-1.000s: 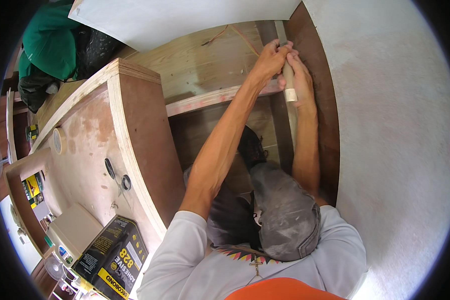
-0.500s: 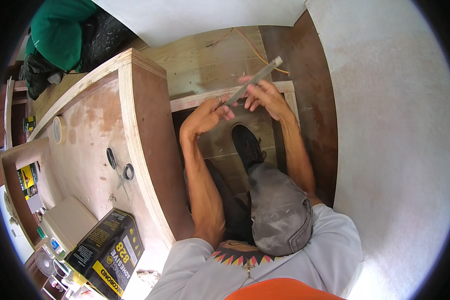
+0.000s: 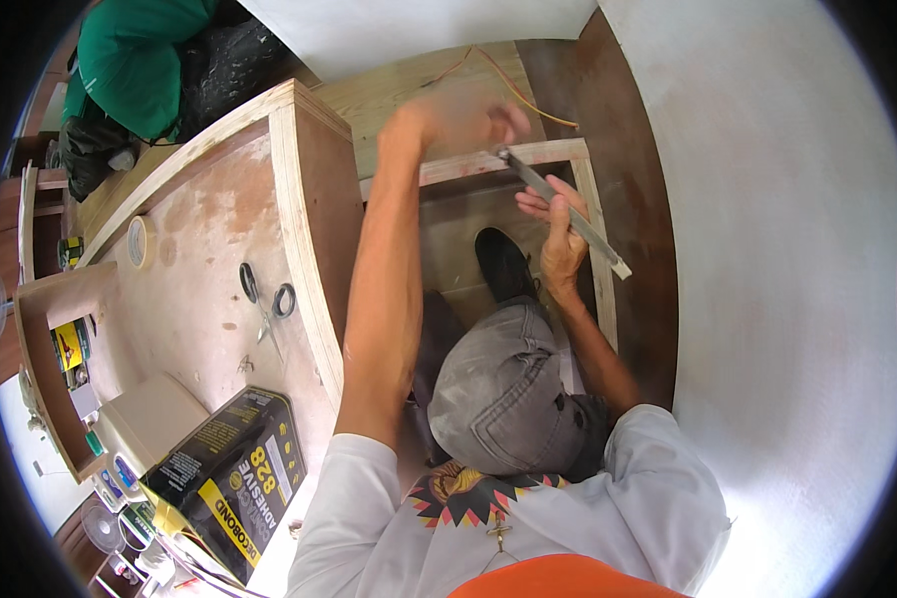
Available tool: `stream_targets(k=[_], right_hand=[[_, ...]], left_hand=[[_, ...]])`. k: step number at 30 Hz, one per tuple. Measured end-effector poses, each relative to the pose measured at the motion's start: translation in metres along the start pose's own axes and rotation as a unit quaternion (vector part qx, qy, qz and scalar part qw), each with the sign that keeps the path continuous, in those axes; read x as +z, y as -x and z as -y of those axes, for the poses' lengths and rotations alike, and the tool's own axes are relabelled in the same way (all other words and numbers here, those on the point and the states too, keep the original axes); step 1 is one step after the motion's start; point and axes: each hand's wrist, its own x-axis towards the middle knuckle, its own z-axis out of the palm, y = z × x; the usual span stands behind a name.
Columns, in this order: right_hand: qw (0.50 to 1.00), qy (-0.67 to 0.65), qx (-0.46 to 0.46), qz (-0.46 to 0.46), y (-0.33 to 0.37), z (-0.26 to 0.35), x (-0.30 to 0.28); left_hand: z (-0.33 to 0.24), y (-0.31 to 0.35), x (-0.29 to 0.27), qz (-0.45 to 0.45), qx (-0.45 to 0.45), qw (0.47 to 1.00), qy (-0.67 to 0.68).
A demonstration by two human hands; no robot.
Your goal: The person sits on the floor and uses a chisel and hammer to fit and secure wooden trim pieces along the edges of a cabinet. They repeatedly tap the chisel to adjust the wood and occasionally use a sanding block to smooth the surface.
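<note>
While the grey trouser knee (image 3: 493,399) is filling the near side, the right hand (image 3: 564,244) is grasping a grey bar (image 3: 534,180) by its middle, holding it slantwise above the wooden frame (image 3: 558,151), near that frame's far right corner, its pale end pointing back past the right edge. The left hand (image 3: 458,115) is hovering just beyond the bar's other end, too blurred to tell whether it is gripping anything. This step is seemingly just handling the bar; the next move is probably calling for a steady right-hand hold. Beyond, a thin wire (image 3: 558,122) is lying past the frame's far edge
</note>
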Motion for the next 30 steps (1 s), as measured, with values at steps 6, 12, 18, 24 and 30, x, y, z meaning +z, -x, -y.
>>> stream_targets(k=[6, 12, 18, 24, 30], right_hand=[[0.989, -0.02, 0.007, -0.145, -0.005, 0.003, -0.014], [0.977, -0.103, -0.041, -0.184, -0.017, 0.003, -0.01], [0.955, -0.146, -0.084, -0.243, -0.039, -0.001, -0.002], [0.952, -0.172, -0.047, -0.249, -0.08, -0.003, 0.005], [0.948, -0.172, -0.057, -0.261, -0.077, -0.012, 0.006]], left_hand=[[0.035, 0.025, -0.059, -0.181, -0.036, 0.982, -0.048], [0.068, 0.079, -0.058, -0.214, -0.097, 0.966, -0.104], [0.052, 0.087, -0.041, -0.294, -0.094, 0.936, -0.17], [0.049, 0.088, -0.041, -0.287, -0.107, 0.936, -0.174], [0.045, 0.084, -0.038, -0.274, -0.106, 0.942, -0.165]])
